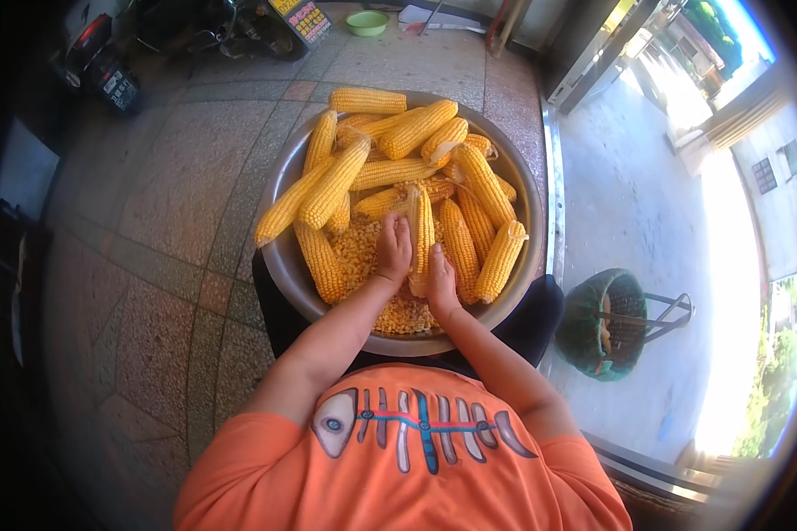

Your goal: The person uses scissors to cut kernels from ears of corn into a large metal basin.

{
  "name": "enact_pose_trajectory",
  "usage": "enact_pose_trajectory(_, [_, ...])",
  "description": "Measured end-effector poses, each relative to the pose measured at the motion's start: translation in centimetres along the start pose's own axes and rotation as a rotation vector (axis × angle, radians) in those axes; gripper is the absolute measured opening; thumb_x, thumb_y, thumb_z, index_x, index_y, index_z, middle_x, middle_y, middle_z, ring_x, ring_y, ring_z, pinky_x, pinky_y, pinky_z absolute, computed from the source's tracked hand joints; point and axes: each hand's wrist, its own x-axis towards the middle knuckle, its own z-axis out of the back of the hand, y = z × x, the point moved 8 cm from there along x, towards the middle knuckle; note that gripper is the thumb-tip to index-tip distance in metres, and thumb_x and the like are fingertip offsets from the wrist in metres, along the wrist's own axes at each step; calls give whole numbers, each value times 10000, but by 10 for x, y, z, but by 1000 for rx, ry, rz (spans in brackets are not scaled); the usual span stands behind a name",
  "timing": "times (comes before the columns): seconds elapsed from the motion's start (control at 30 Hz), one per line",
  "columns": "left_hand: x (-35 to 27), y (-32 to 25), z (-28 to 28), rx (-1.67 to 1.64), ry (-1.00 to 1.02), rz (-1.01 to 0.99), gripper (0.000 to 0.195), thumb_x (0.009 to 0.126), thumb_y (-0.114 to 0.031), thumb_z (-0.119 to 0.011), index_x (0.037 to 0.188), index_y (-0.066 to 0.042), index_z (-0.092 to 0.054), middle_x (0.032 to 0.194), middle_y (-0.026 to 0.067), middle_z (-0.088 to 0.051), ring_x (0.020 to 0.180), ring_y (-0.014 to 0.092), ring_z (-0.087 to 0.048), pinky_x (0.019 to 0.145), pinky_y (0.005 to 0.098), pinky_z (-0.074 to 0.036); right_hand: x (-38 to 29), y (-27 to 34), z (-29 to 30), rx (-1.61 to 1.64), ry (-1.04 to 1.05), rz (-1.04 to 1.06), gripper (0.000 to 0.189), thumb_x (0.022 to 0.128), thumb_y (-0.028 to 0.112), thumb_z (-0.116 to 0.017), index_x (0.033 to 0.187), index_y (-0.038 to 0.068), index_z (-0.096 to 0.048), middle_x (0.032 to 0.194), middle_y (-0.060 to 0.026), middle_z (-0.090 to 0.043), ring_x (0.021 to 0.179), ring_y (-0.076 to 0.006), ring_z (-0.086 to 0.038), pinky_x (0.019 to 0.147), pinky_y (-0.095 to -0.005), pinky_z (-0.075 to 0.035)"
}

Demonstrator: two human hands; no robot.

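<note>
Between my two hands stands a partly stripped corn cob [424,232], its tip pointing away from me and its left side bare of kernels. My left hand [394,247] lies against its left side with fingers curled. My right hand [442,279] grips its lower right side, the thumb along the kernels. Beneath the cob, loose yellow kernels [355,255] cover the near part of a wide metal basin [292,290]. Several whole ears of corn [335,182] are heaped at the basin's far side and along both edges. My palms are hidden.
The basin sits over my dark-trousered legs [538,312]. To the right, past a metal door track [554,199], stands a green-covered basket [601,325] with a handle. A light green bowl [367,24] and a parked motorcycle [239,33] are at the back on the tiled floor [173,172].
</note>
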Motion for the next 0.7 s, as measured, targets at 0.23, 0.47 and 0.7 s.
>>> enact_pose_trajectory(0.23, [-14, -12, -12, -580, 177, 756, 465, 960, -423, -320, 1098, -20, -506, 911, 91, -583, 805, 195, -545, 751, 322, -439, 0, 16, 6, -317, -36, 74, 491, 947, 447, -370, 1038, -21, -486, 877, -224, -571, 819, -335, -558, 757, -400, -429])
enact_pose_trajectory(0.47, [-3, -21, -14, -545, 16, 419, 464, 964, -427, -314, 840, -24, -509, 746, 60, -515, 670, 154, -493, 620, 307, -416, -14, 36, -11, -380, -33, 395, 442, 945, 401, -400, 1101, -11, -439, 852, -253, -598, 794, -406, -577, 696, -433, -437])
enact_pose_trajectory(0.7, [3, -11, 14, -448, -115, 221, 400, 956, -356, -348, 747, -50, -502, 684, 47, -505, 613, 143, -463, 594, 311, -387, -5, 19, -13, -178, 150, 248, 411, 957, 396, -398, 935, 0, -508, 796, -121, -552, 729, -189, -503, 684, -321, -404])
